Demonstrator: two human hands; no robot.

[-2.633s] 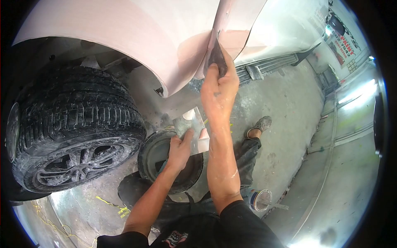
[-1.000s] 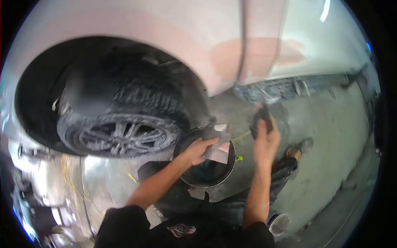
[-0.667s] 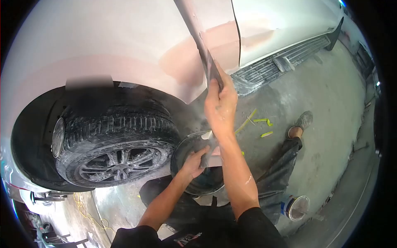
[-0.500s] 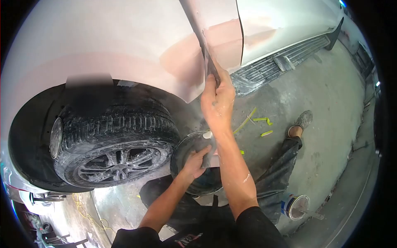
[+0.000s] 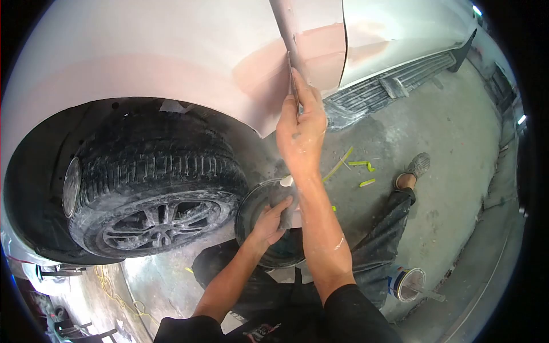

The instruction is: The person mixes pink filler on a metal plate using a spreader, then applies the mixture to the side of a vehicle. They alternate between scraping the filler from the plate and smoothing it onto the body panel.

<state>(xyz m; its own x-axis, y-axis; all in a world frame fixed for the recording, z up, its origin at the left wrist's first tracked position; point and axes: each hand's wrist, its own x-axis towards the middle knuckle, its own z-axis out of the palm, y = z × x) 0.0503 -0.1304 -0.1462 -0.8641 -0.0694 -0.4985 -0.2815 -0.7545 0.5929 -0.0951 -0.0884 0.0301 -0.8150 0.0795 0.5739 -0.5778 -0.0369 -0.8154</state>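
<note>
R hand: our R hand (image 5: 303,137) is gripping a thin dark piece (image 5: 295,97) btwn thumb & fingers, forefinger pointing up along it, prob. b/c a straight finger is steadying it nr the tip
Dark piece: we're keeping it nearly edge-on at the white panel's (image 5: 183,40) rear edge, just above its lower corner; prob. b/c only a slim edge is fitting there; can't tell how hard it's pressing
Pink patches: one patch (image 5: 263,71) is lying on the panel's rear edge, another patch (image 5: 320,48) across the grey strip (image 5: 280,17), so our R hand is working right btwn them
L hand: our L hand (image 5: 267,226) is closing on a flat plate (image 5: 290,217), thumb on top, prob. so its face is staying up; fingers below are mostly hidden
Plate: we're holding it over the tub (image 5: 239,223), inside its rim as seen, prob. to have it w/in easy reach of the R hand; R forearm is hiding its far edge
Tub: it's sitting on the floor (image 5: 452,143) btwn the wheel (image 5: 163,228) & our R forearm, prob. for catching drips
Can: an open can (image 5: 412,284) is standing nr the floor's wall-side edge, a flat stick (image 5: 433,295) poking past its rim, prob. for quick grabbing
Strips: yellow-green strips (image 5: 367,183) are lying loose beyond the tub's rim, prob. just dropped there
</note>
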